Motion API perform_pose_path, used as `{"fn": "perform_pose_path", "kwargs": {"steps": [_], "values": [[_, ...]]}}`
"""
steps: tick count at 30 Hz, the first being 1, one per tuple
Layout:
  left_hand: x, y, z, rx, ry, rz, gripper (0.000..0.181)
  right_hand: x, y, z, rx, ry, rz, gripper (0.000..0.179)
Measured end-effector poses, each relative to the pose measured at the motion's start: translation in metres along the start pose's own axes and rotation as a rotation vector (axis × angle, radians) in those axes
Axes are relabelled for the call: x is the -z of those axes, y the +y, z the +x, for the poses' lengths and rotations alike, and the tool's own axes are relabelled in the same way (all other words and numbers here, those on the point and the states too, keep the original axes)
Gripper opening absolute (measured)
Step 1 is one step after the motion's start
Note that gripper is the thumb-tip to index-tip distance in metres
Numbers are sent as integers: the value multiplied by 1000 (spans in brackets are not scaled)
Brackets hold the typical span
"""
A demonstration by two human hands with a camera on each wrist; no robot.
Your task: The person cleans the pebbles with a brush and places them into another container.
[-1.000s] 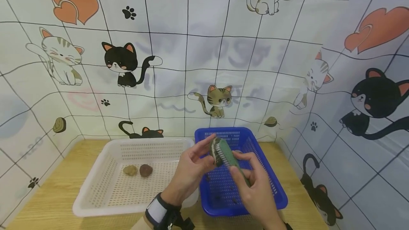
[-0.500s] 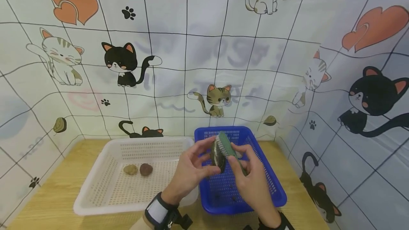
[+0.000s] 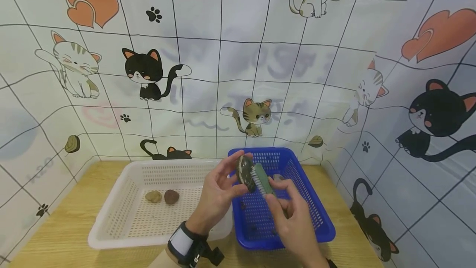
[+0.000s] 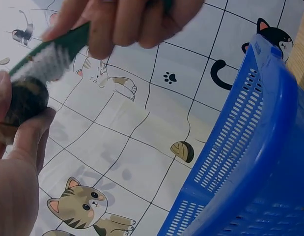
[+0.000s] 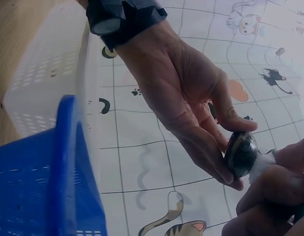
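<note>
My left hand (image 3: 219,189) pinches a dark stone (image 3: 245,172) with pale streaks between thumb and fingers, raised over the blue basket. A green brush (image 3: 263,179) with white bristles is gripped in my right hand (image 3: 295,214). In the head view its bristles meet the right side of the stone. Seen from the left wrist, the bristles (image 4: 48,61) lie right at the top of the stone (image 4: 28,101). The right wrist view has the stone (image 5: 241,153) held at its edges by thumb and fingertips, with the brush mostly hidden behind the right hand's fingers (image 5: 269,196).
The blue basket (image 3: 327,235) under the hands holds a greyish stone (image 3: 278,177) and several dark bits. To its left stands a white basket (image 3: 108,202) with a yellowish stone (image 3: 153,196) and a reddish-brown stone (image 3: 171,197). Both rest on a wooden table (image 3: 55,218) before a cat-patterned wall covering.
The stone has been turned and shifted slightly left and up in my left hand. My right hand's brush has moved along the stone, its head now lower than half a second ago.
</note>
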State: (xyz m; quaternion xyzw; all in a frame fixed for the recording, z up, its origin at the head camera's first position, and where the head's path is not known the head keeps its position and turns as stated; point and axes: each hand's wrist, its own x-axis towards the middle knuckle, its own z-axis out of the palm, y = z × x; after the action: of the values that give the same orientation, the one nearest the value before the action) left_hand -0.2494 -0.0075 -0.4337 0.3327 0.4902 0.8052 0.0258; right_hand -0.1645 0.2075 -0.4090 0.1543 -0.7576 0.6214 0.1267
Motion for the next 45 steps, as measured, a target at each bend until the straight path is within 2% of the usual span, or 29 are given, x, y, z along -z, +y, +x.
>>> {"fn": "perform_pose_path", "kwargs": {"steps": [6, 10, 16, 24, 26, 29, 31, 33, 35, 39, 42, 45], "values": [[0, 0, -1, 30, -55, 4, 88, -4, -3, 16, 106, 38, -46, 24], [-3, 1, -3, 37, -73, -15, 90, -1, 0, 24, 109, 69, -74, 24], [-7, 4, -2, 22, -62, -6, 91, -1, 2, 10, 64, 86, -47, 24], [-7, 5, -3, -1, 4, -11, 99, -15, 8, -14, 59, 107, -38, 28], [-7, 5, -2, -2, 17, -10, 99, -18, 10, -17, 95, 108, -76, 31], [-8, 4, -1, 13, 19, 10, 96, -20, 10, -15, 212, 109, -178, 37], [-9, 3, -1, 35, 7, 39, 94, -19, 8, -9, 286, 113, -241, 39], [-9, 2, 0, 50, -6, 74, 93, -16, 5, 0, 315, 113, -274, 36], [-8, 1, -1, 58, -17, 103, 95, -10, 3, 11, 286, 115, -271, 32], [-9, 2, -2, 67, -19, 109, 97, 2, 2, 21, 144, 105, -205, 23], [-10, 4, -2, 76, -12, 92, 96, 4, 6, 17, 60, 101, -135, 21], [-11, 6, -2, 61, -2, 85, 93, 1, 11, 7, 26, 118, -82, 19]]}}
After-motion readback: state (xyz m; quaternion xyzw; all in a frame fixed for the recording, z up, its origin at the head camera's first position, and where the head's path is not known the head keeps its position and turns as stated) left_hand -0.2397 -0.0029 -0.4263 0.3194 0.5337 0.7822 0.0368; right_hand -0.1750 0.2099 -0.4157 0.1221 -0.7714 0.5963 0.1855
